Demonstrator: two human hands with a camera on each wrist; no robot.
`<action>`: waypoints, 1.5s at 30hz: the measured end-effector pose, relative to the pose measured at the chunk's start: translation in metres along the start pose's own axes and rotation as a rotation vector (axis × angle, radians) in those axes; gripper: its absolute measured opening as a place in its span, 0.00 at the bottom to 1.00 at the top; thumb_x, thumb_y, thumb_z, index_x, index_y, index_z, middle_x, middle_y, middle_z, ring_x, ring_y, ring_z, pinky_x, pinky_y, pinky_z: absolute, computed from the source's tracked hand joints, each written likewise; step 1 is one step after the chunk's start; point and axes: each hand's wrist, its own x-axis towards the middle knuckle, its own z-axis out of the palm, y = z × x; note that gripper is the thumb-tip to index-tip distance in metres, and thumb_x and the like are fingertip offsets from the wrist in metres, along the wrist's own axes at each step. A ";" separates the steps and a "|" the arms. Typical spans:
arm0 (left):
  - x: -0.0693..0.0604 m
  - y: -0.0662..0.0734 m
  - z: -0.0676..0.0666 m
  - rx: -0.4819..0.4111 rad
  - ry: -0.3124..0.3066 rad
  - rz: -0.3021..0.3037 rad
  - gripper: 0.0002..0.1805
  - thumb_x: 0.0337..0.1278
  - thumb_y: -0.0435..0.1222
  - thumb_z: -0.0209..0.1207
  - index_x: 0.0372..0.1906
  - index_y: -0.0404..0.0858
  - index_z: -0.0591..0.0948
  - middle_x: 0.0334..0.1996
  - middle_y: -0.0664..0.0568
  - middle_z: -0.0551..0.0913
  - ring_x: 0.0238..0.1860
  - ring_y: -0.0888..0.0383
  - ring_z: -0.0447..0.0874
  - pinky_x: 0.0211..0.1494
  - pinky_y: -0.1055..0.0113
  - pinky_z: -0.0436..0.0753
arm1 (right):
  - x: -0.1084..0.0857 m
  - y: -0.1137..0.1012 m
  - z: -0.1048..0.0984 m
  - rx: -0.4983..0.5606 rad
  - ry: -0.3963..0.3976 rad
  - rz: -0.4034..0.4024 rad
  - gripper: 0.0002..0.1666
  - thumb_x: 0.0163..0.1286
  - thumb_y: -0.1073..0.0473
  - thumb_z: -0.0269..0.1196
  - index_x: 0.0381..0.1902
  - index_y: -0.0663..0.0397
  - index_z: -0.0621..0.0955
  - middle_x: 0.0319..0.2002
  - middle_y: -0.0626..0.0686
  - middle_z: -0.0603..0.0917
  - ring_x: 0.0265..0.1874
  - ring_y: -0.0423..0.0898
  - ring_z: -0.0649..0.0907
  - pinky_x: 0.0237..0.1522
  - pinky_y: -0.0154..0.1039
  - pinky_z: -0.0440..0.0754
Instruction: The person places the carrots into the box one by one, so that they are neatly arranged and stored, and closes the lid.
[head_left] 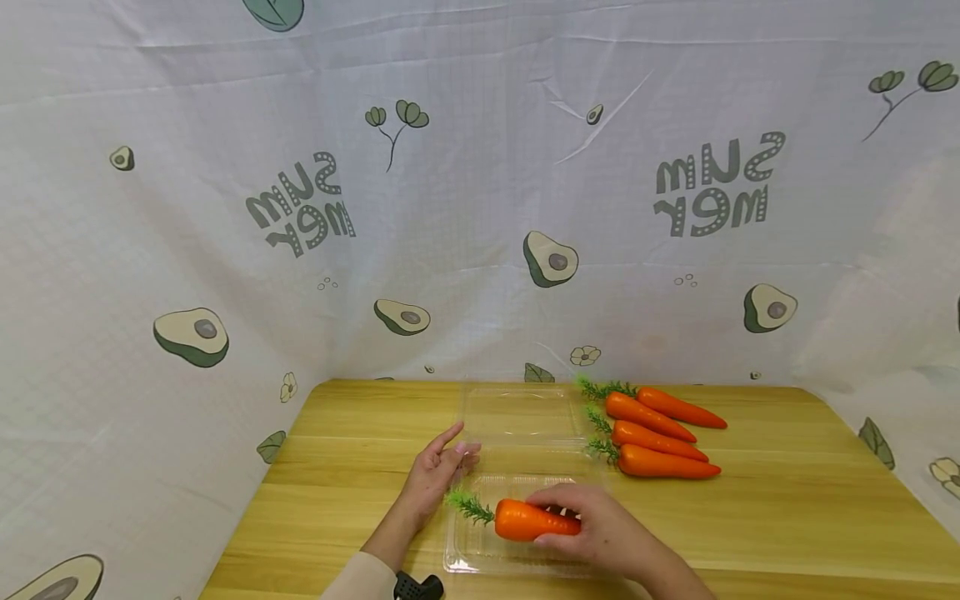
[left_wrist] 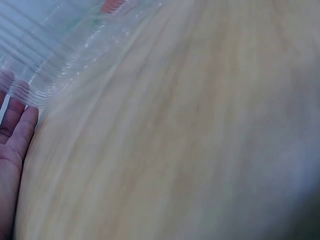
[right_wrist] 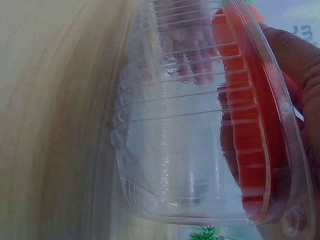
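A clear plastic clamshell box (head_left: pixel 465 567) lies on the table with its lid (head_left: pixel 517 414) folded back toward the far edge. Over its near half, my right hand (head_left: pixel 600 529) grips an orange carrot (head_left: pixel 521 521) by the body, its green top pointing left. In the right wrist view the carrot (right_wrist: pixel 245 135) shows through the box's ribbed wall. At the box's left side is my left hand (head_left: pixel 431 479), fingers extended. The left wrist view has its fingers (left_wrist: pixel 22 127) fairly straight against the ribbed plastic box (left_wrist: pixel 50 55).
Several more carrots (head_left: pixel 667 461) lie in a group to the right of the lid, green tops to the left. The wooden table (head_left: pixel 787 517) meets a pale printed cloth (head_left: pixel 480 208) behind and at both sides. A black strap (head_left: pixel 417 587) is on the left wrist.
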 end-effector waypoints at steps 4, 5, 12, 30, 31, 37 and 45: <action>0.000 0.000 0.000 0.020 0.011 0.001 0.32 0.80 0.44 0.51 0.79 0.37 0.61 0.61 0.35 0.82 0.62 0.44 0.83 0.65 0.64 0.81 | 0.001 0.001 0.003 -0.033 -0.023 0.021 0.24 0.64 0.36 0.70 0.55 0.32 0.85 0.49 0.39 0.87 0.44 0.31 0.80 0.46 0.34 0.82; -0.001 0.000 0.000 0.019 0.013 0.000 0.32 0.79 0.44 0.51 0.79 0.37 0.61 0.61 0.35 0.82 0.62 0.44 0.83 0.65 0.64 0.81 | 0.001 0.001 0.003 -0.034 -0.030 0.024 0.23 0.64 0.36 0.70 0.55 0.32 0.85 0.49 0.38 0.87 0.44 0.31 0.80 0.47 0.34 0.82; 0.000 0.001 0.000 -0.007 0.009 -0.008 0.33 0.78 0.45 0.53 0.79 0.37 0.61 0.60 0.34 0.83 0.63 0.43 0.82 0.66 0.63 0.81 | 0.007 0.000 0.003 -0.035 -0.094 0.051 0.22 0.64 0.38 0.71 0.53 0.32 0.85 0.48 0.36 0.86 0.42 0.30 0.79 0.46 0.35 0.82; -0.002 0.002 0.001 -0.011 0.014 -0.005 0.34 0.77 0.45 0.54 0.79 0.36 0.61 0.59 0.35 0.84 0.63 0.46 0.83 0.65 0.65 0.81 | 0.014 -0.002 0.005 0.028 -0.211 0.113 0.19 0.61 0.47 0.76 0.49 0.42 0.87 0.41 0.35 0.87 0.37 0.29 0.81 0.42 0.33 0.83; -0.002 0.002 0.001 -0.011 0.015 -0.006 0.34 0.77 0.46 0.54 0.79 0.36 0.61 0.59 0.36 0.84 0.62 0.47 0.84 0.65 0.65 0.81 | 0.014 -0.002 0.005 0.029 -0.213 0.119 0.20 0.61 0.47 0.75 0.50 0.43 0.87 0.41 0.35 0.87 0.37 0.29 0.81 0.42 0.33 0.84; -0.002 0.002 0.002 -0.006 0.016 -0.006 0.34 0.77 0.45 0.54 0.79 0.36 0.61 0.59 0.36 0.84 0.63 0.48 0.83 0.65 0.65 0.81 | 0.013 -0.002 0.005 0.052 -0.219 0.148 0.20 0.62 0.48 0.75 0.50 0.45 0.87 0.42 0.38 0.88 0.38 0.31 0.82 0.43 0.33 0.84; -0.001 0.000 0.001 -0.013 0.022 0.002 0.35 0.77 0.45 0.55 0.79 0.35 0.61 0.59 0.35 0.84 0.63 0.43 0.82 0.65 0.64 0.81 | 0.010 -0.004 -0.003 0.098 -0.183 0.180 0.20 0.66 0.47 0.72 0.54 0.45 0.86 0.49 0.45 0.88 0.44 0.38 0.84 0.46 0.35 0.83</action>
